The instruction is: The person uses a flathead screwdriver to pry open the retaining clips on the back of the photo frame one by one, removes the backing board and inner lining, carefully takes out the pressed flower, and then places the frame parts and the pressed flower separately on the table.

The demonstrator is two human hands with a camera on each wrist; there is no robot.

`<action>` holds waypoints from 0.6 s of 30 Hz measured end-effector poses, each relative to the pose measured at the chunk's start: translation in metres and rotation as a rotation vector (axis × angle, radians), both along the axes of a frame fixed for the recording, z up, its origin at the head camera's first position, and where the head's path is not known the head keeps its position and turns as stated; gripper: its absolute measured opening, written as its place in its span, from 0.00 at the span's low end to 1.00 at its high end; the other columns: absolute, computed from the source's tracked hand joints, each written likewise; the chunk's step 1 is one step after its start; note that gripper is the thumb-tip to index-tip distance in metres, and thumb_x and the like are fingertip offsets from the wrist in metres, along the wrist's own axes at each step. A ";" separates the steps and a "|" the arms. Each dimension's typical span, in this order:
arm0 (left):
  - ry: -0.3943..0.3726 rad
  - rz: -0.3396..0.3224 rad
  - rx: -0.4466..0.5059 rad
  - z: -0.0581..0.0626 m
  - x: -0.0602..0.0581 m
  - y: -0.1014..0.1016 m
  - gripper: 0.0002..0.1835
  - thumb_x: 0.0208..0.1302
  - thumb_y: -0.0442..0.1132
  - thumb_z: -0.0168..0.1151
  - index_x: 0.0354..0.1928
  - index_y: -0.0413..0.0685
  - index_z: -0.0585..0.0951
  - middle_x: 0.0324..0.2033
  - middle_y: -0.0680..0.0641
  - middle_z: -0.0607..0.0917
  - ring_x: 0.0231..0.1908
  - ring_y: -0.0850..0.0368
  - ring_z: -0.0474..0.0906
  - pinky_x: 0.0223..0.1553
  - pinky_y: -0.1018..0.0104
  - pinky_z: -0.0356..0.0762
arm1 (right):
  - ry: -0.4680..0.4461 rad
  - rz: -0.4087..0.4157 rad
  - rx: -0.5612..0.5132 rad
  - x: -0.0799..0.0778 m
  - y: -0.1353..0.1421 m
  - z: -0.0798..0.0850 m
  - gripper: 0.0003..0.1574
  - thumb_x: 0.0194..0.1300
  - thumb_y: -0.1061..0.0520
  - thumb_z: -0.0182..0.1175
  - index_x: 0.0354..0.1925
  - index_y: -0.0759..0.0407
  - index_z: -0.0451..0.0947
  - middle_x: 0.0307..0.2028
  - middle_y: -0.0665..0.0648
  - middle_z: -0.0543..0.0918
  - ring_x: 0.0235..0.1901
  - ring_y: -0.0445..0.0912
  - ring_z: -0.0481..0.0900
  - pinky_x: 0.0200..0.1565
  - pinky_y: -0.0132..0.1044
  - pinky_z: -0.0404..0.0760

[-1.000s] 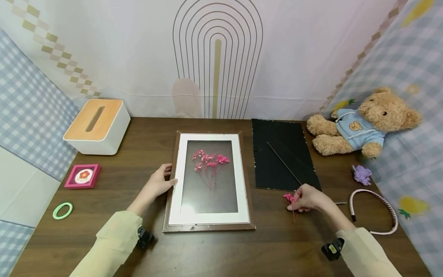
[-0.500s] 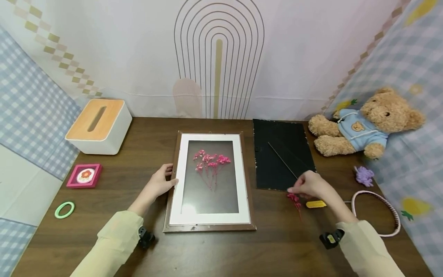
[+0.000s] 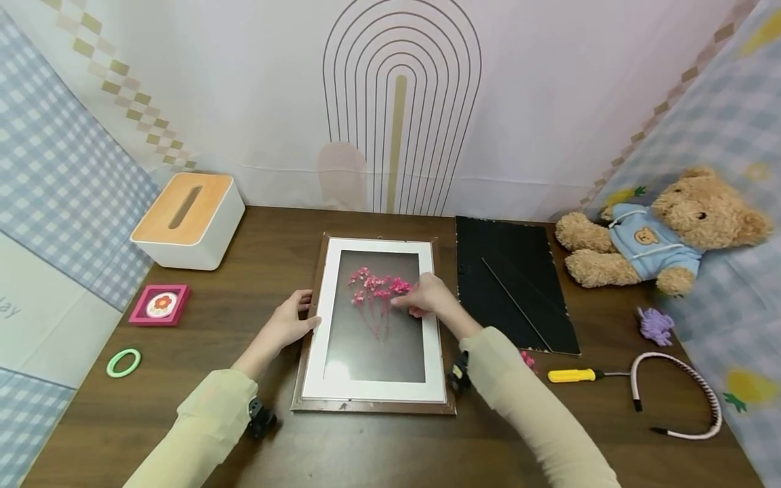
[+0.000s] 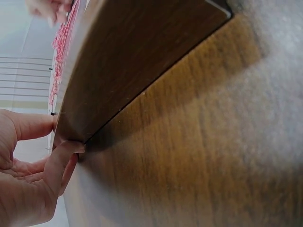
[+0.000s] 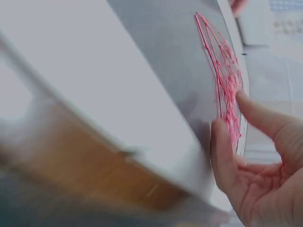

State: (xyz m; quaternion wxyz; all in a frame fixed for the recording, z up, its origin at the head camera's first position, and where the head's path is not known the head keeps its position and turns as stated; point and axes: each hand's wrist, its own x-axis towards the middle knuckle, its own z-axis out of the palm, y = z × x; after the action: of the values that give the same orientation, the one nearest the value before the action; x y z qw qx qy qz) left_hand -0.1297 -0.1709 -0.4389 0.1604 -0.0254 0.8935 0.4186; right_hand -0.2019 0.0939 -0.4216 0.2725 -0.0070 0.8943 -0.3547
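A picture frame [image 3: 373,408] with a white mat lies on the table. Pink dried flowers [image 3: 372,283] with thin stems spread over its grey centre. My left hand [image 3: 287,321] grips the frame's left edge, thumb on top and fingers against the side, as the left wrist view shows. Over the frame's right side, my right hand [image 3: 432,297] reaches its fingertips to the flowers' right end. In the right wrist view, its thumb [image 5: 258,111] and a finger stand apart on either side of the pink heads. Another pink sprig [image 3: 528,358] lies on the table, partly behind the right sleeve.
A black backing board [image 3: 518,285] lies right of the frame, with a yellow-handled screwdriver [image 3: 572,375] and a headband [image 3: 702,393] below it. A teddy bear [image 3: 659,230] sits behind. On the left are a tissue box [image 3: 188,220], a pink box [image 3: 160,305] and a green ring [image 3: 123,363].
My right hand has left the pink sprig on the table and moved left over the frame to the flowers. My left hand keeps its hold on the frame. The head view has shifted slightly.
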 end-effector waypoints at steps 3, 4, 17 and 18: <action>0.009 0.002 -0.005 -0.003 -0.001 0.000 0.31 0.62 0.32 0.55 0.65 0.30 0.58 0.62 0.28 0.66 0.62 0.34 0.64 0.64 0.43 0.60 | 0.068 0.016 0.125 -0.003 -0.019 0.003 0.23 0.49 0.50 0.72 0.18 0.59 0.69 0.11 0.52 0.71 0.13 0.42 0.75 0.17 0.29 0.71; 0.014 0.004 -0.005 -0.003 -0.001 -0.001 0.31 0.62 0.32 0.55 0.65 0.29 0.58 0.62 0.28 0.66 0.62 0.34 0.64 0.64 0.43 0.60 | 0.094 0.030 0.163 -0.003 -0.024 0.003 0.23 0.48 0.49 0.72 0.19 0.59 0.69 0.11 0.52 0.71 0.13 0.42 0.75 0.16 0.29 0.69; 0.010 -0.002 0.027 -0.003 0.002 -0.002 0.32 0.63 0.35 0.56 0.66 0.32 0.58 0.62 0.29 0.66 0.63 0.35 0.64 0.63 0.42 0.61 | -0.035 0.002 0.010 -0.006 -0.026 0.000 0.09 0.57 0.62 0.63 0.24 0.66 0.77 0.13 0.52 0.74 0.13 0.38 0.73 0.24 0.30 0.82; 0.017 -0.006 0.031 -0.003 0.001 -0.003 0.32 0.62 0.36 0.57 0.65 0.32 0.58 0.62 0.29 0.66 0.62 0.34 0.64 0.63 0.42 0.61 | -0.056 -0.015 -0.037 -0.008 -0.021 0.000 0.08 0.58 0.62 0.63 0.26 0.68 0.78 0.14 0.52 0.75 0.14 0.38 0.74 0.24 0.30 0.82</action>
State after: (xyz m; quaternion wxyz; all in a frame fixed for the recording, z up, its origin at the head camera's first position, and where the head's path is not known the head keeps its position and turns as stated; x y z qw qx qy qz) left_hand -0.1283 -0.1742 -0.4422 0.1546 -0.0166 0.8883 0.4321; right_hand -0.2101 0.0728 -0.4212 0.2948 0.0048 0.8795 -0.3735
